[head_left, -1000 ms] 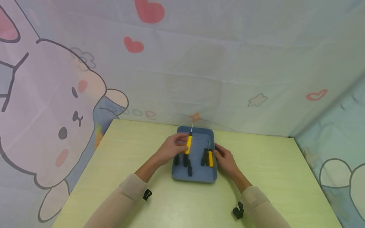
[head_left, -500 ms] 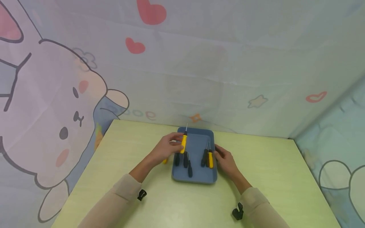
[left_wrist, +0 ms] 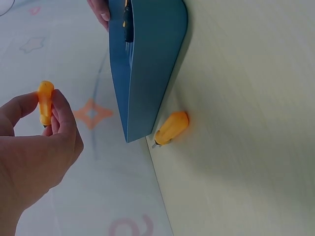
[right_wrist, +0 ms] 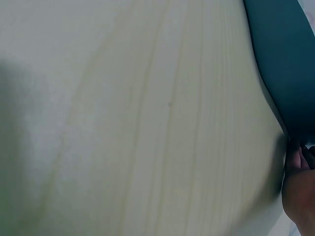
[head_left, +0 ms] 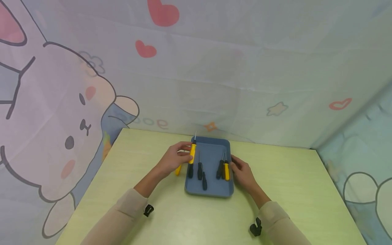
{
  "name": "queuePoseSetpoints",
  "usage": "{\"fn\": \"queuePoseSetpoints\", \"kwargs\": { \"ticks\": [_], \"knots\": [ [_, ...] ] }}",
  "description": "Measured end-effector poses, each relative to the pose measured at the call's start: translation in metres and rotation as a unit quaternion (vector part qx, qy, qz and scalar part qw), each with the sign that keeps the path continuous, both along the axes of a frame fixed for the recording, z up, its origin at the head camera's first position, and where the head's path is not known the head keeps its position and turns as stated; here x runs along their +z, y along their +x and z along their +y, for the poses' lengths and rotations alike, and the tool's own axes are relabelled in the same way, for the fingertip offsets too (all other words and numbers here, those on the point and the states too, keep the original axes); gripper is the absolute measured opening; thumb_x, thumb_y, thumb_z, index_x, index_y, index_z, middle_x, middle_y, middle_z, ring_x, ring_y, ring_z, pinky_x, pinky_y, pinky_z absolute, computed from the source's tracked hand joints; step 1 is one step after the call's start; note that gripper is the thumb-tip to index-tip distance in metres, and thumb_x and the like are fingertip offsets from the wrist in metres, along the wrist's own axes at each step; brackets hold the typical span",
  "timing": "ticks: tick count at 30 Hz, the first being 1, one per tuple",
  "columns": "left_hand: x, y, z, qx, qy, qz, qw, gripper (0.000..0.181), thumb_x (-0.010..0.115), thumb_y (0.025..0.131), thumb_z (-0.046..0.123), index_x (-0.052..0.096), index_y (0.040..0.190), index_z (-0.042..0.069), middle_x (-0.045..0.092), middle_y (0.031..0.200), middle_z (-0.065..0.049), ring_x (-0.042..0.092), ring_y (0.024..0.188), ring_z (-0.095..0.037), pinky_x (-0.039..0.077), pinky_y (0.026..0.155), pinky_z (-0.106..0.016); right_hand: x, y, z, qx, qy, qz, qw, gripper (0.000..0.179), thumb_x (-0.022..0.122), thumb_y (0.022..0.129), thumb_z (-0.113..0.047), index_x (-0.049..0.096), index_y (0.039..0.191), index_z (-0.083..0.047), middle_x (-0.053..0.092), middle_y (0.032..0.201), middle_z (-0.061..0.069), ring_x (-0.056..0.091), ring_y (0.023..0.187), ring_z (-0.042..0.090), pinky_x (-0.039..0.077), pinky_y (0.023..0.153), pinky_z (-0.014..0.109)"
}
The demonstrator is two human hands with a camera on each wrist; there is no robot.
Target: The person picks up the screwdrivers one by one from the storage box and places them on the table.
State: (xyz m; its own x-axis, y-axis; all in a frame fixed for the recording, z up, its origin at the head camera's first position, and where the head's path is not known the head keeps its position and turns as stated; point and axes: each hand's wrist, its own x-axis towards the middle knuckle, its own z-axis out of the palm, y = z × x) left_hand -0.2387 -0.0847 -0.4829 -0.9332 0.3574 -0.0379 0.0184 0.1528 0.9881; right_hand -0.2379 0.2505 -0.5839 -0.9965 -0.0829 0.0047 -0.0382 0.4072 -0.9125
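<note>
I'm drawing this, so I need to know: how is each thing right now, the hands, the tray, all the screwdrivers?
Left hand, pinching with thumb and fingers
Held yellow screwdriver, up off the table
Blue tray, resting on the table
Right hand, touching the tray's right side
Loose yellow screwdriver, lying beside the tray
Other yellow screwdriver, lying in the tray
Black screwdrivers, lying in the tray

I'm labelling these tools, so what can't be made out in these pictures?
- Tip shape of the yellow screwdriver in the left hand: too small in the head view.
- Tip shape of the second yellow screwdriver: mostly behind the left hand in the head view, too small in the left wrist view.
- The right hand's full hold on the tray: right wrist view, cut off by the right edge.
</note>
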Motion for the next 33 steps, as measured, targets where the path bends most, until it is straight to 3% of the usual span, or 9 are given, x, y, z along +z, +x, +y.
{"fn": "queuePoseSetpoints", "kwargs": {
  "ticks": [19, 28, 33],
  "knots": [
    [-0.002, -0.003, -0.021, 0.035, -0.001, -0.005, 0.9994, 0.057, 0.07, 0.1, 0.003, 0.051, 0.154, 0.005, 0.055, 0.143, -0.023, 0.06, 0.133, -0.039, 0.057, 0.102, -0.043, 0.0, 0.001, 0.0, -0.002, -0.004, 0.005, 1.0, 0.05, 0.054, 0.112, -0.018, 0.046, 0.158, 0.001, 0.051, 0.157, 0.022, 0.054, 0.141, 0.037, 0.044, 0.116, 0.051],
    [-0.01, -0.009, -0.032, 0.048, -0.014, -0.011, 0.9987, 0.056, 0.069, 0.1, 0.001, 0.051, 0.153, 0.002, 0.055, 0.142, -0.025, 0.06, 0.132, -0.041, 0.058, 0.101, -0.043, 0.001, 0.0, 0.0, -0.005, 0.005, 0.005, 1.0, 0.05, 0.054, 0.112, -0.019, 0.047, 0.158, 0.001, 0.052, 0.157, 0.022, 0.053, 0.142, 0.037, 0.043, 0.117, 0.05],
    [-0.021, -0.011, -0.039, 0.057, -0.037, -0.01, 0.9977, 0.055, 0.07, 0.099, 0.001, 0.052, 0.152, 0.0, 0.057, 0.139, -0.025, 0.062, 0.129, -0.041, 0.059, 0.099, -0.042, 0.0, 0.0, 0.0, -0.006, 0.002, 0.005, 1.0, 0.05, 0.054, 0.112, -0.018, 0.047, 0.158, 0.0, 0.052, 0.156, 0.022, 0.053, 0.142, 0.037, 0.043, 0.117, 0.05]
  ]
}}
